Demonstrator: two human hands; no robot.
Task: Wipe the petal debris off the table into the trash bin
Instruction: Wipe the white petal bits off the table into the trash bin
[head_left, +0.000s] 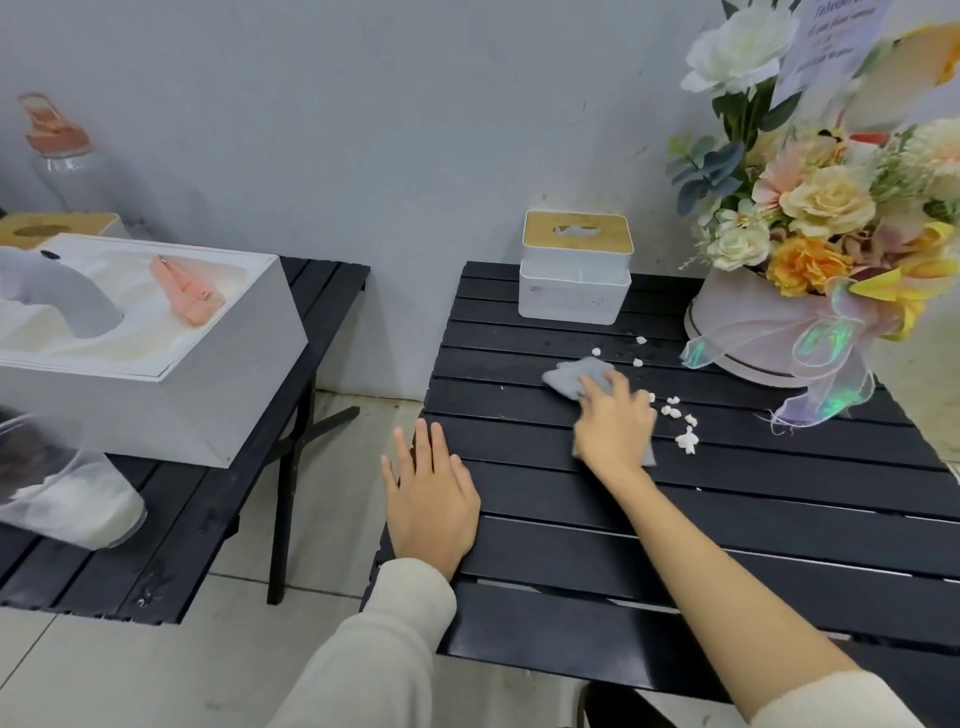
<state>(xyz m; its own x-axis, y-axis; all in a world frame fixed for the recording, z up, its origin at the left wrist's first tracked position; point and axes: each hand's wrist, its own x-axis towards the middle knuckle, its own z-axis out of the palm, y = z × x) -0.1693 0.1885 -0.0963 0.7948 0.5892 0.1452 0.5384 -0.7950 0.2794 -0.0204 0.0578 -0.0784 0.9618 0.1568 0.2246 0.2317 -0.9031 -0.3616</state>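
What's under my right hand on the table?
A grey cloth lies under the right hand, flat on the table. Any petals beneath the cloth are hidden.

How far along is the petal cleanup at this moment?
Early stage. Done: nothing clearly; no trash bin is in view. In hand: the right hand presses a grey cloth flat on the black slatted table, beside the white petal bits; the left hand rests open at the table's edge. Left: petals still lie scattered near the flower arrangement, all yet to be swept off.
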